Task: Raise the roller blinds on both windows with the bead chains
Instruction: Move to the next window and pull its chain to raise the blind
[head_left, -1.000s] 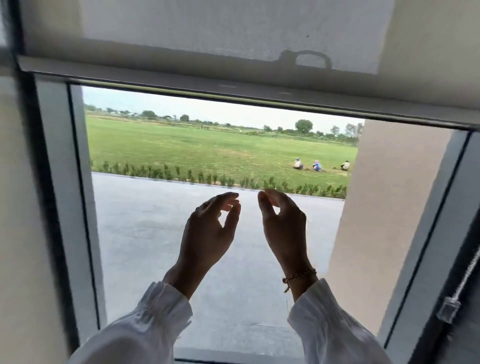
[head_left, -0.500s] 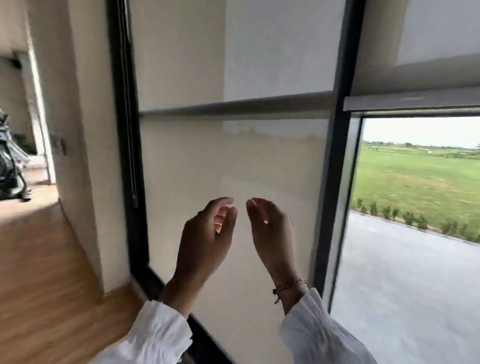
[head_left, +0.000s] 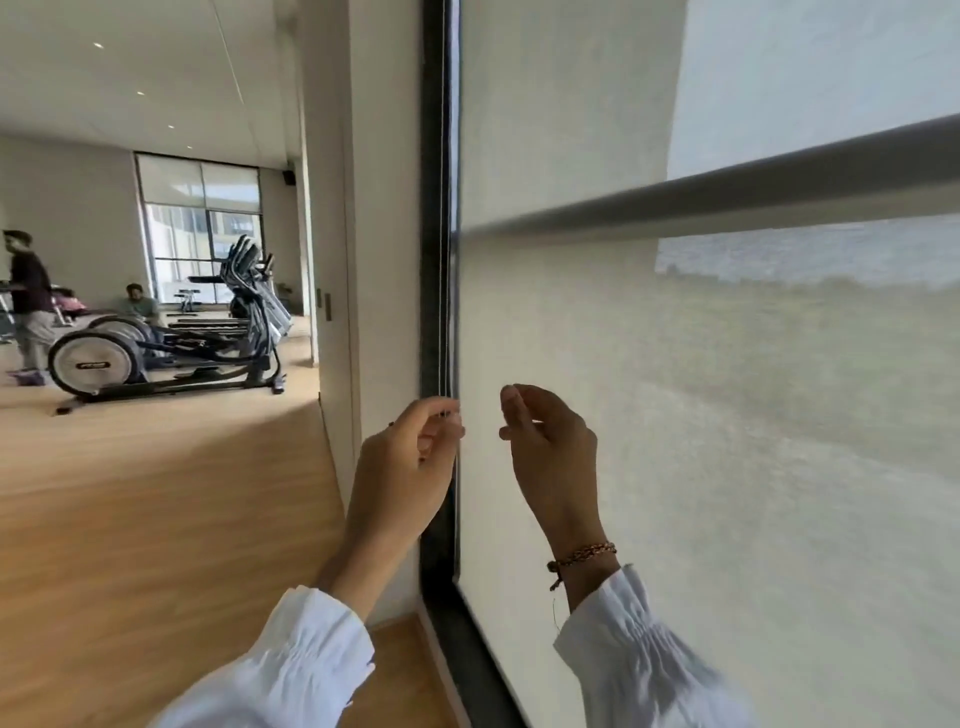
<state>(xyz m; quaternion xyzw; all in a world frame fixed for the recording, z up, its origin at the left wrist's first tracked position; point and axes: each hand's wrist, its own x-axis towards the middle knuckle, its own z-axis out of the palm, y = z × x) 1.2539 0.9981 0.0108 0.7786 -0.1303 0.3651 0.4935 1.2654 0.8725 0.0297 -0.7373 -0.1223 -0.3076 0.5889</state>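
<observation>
A pale translucent roller blind (head_left: 675, 415) hangs fully down over the window and fills the right half of the view. A horizontal window bar (head_left: 727, 200) shows through it. The thin bead chain (head_left: 442, 260) runs down the black window frame (head_left: 431, 322) at the blind's left edge. My left hand (head_left: 405, 467) is raised at the chain, and the chain passes behind its curled index finger and thumb. Whether the fingers pinch the chain is unclear. My right hand (head_left: 550, 457) is held up in front of the blind, fingers curled and apart, holding nothing.
A white wall pillar (head_left: 384, 234) stands left of the frame. Beyond it are a wooden floor (head_left: 156, 519), elliptical trainers (head_left: 171, 348), a standing person (head_left: 28, 301) and a seated person (head_left: 139, 306). A far window (head_left: 200, 228) has its blind partly raised.
The view has swung left from the raised blind over the field to this lowered blind. Both hands came along, and my left hand has reached the chain at the frame.
</observation>
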